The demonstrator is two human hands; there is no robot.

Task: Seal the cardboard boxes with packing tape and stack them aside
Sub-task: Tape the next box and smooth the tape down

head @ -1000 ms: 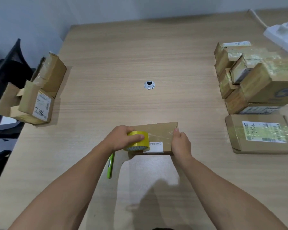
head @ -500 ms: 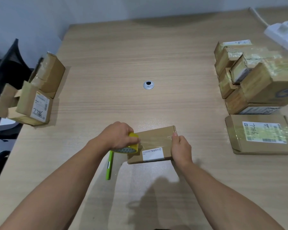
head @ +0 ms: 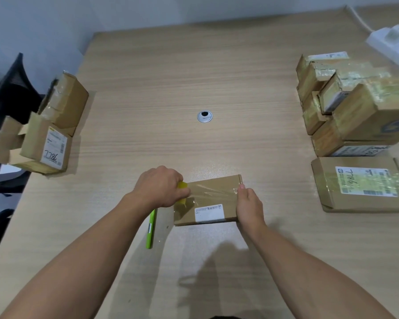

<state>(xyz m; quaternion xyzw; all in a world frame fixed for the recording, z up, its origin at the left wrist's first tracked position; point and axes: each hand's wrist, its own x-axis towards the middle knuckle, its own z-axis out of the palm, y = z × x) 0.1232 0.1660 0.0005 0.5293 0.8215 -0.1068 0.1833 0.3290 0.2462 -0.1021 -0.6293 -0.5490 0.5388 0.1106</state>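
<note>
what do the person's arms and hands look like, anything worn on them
Nothing is worn. The left hand and right hand have no gloves, rings, watch or bracelet showing. The left forearm and right forearm are uncovered down to the frame edge, with no sleeve in view.

The left arm [head: 83,261] and right arm [head: 309,268] are bare from near edge to wrist. The left grip [head: 161,187] and right grip [head: 249,204] are bare too. A dark sliver [head: 221,317] shows between the arms at the near edge; I cannot tell what it is.
</note>
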